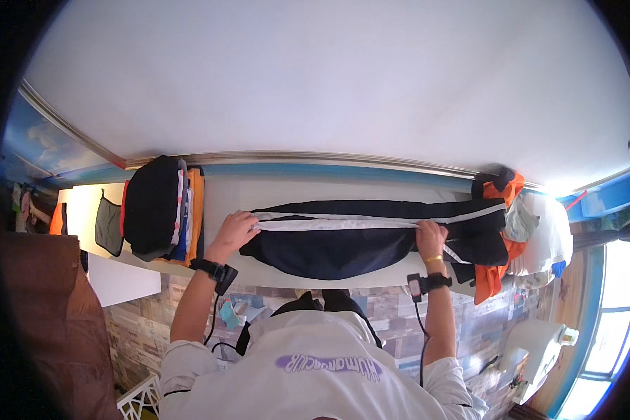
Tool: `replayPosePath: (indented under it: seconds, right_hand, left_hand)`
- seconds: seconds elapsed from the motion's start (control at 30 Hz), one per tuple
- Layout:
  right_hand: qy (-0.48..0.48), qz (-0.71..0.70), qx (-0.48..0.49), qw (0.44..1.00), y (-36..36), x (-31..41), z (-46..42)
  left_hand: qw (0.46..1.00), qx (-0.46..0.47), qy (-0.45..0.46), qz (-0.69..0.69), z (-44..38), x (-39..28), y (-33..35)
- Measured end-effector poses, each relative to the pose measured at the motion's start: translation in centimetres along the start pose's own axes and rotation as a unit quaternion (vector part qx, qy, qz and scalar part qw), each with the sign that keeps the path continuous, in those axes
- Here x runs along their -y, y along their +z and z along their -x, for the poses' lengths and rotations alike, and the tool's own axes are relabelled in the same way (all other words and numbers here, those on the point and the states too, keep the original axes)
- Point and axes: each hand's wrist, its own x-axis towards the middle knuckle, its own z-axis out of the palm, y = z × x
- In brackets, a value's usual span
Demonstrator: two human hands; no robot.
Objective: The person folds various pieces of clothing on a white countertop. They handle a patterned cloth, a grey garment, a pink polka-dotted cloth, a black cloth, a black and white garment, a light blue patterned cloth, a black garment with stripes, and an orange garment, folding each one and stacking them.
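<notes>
A black garment with white side stripes (331,252) lies stretched sideways across a narrow white table (294,191). My left hand (237,231) pinches the garment's left end at the white stripe, fingertips on the fabric. My right hand (431,239) grips the stripe toward the right, its fingers closed over the cloth and the fingertips partly hidden. The garment's right end reaches onto a heap with orange cloth (488,283). Both wrists carry black straps with small devices and cables.
Left on the table stands a stack of folded clothes, black on top (152,210), beside a dark grey cloth (109,223). White cloth (548,236) lies at the far right. A brown cover (52,315) is at lower left, and a white stool-like object (538,357) at lower right.
</notes>
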Motion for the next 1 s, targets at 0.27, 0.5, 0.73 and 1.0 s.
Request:
replayPosePath:
  seconds: [0.27, 0.5, 0.73, 1.0]
  right_hand:
    - [-0.042, 0.011, 0.116, 0.992, 6.8, -0.3, -2.4]
    - [-0.075, -0.03, 0.141, 0.987, 8.0, -0.6, -2.5]
    - [-0.1, -0.125, 0.15, 0.976, 1.9, -0.4, -3.8]
    - [-0.154, -0.114, -0.054, 0.98, -9.9, 2.3, -3.0]
  left_hand:
    - [0.992, -0.067, -0.004, -0.106, -1.2, 0.4, 4.5]
    - [0.99, -0.04, -0.022, -0.135, -2.2, 0.5, 4.7]
    - [0.984, -0.132, 0.013, -0.121, -1.9, 0.3, 1.5]
    - [0.911, -0.372, 0.06, -0.168, 3.2, -4.3, -8.2]
